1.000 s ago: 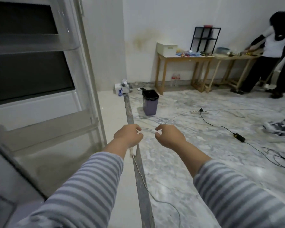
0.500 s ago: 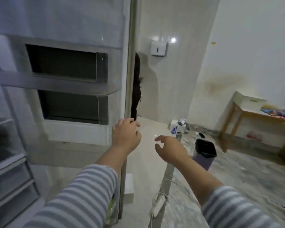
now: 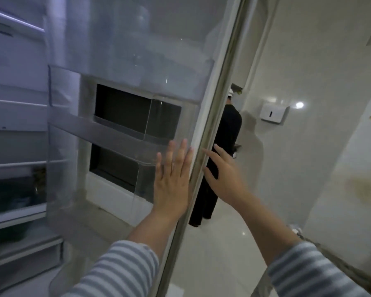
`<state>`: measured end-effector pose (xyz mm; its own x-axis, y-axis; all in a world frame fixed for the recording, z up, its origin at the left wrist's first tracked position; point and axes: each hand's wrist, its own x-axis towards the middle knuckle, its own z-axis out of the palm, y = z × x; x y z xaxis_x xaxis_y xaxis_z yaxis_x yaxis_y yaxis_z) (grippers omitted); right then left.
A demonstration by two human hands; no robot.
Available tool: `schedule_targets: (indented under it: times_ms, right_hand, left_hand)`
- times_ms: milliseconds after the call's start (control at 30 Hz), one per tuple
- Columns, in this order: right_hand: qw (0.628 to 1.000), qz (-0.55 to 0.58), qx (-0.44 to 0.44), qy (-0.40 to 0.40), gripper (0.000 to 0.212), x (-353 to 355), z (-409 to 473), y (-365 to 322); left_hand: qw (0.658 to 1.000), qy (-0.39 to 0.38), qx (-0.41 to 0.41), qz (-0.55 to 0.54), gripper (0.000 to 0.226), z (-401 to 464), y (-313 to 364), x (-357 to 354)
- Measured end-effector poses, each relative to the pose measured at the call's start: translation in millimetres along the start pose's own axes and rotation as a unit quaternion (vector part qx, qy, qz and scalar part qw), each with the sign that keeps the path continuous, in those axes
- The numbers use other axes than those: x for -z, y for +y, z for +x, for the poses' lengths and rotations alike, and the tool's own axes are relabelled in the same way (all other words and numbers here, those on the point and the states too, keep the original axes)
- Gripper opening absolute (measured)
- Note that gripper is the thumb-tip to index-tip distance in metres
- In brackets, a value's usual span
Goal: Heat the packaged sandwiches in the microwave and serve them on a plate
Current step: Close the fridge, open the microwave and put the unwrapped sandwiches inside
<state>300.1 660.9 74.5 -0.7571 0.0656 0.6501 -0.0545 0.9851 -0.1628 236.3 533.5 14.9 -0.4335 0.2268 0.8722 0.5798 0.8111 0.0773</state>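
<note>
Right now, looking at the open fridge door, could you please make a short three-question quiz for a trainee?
1. True or false: the left hand lies flat, fingers straight, on the fridge door.
2. The right hand is at: A) the door's edge, B) a drawer, C) a plate.
3. Fill in: both sleeves are ____.

Key: 1 true; 2 A; 3 striped.
</note>
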Motion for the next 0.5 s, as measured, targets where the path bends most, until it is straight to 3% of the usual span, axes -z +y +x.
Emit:
schedule_targets:
  times_ms: [167, 333, 500]
  right_hand:
    - [0.975, -0.082, 0.194, 0.076, 0.057, -19, 55, 24]
    - [0.945, -0.105, 0.288, 0.113, 0.073, -41, 89, 43]
    - [0.928, -0.121, 0.314, 0.16, 0.073, -54, 95, 42]
  left_hand:
    - [0.993, 0.048, 0.065, 0.09, 0.102, 1, 3, -22]
    - [0.971, 0.058, 0.117, 0.199, 0.114, 5, 7, -31]
    - [0.96, 0.047, 0.121, 0.249, 0.118, 6, 4, -29]
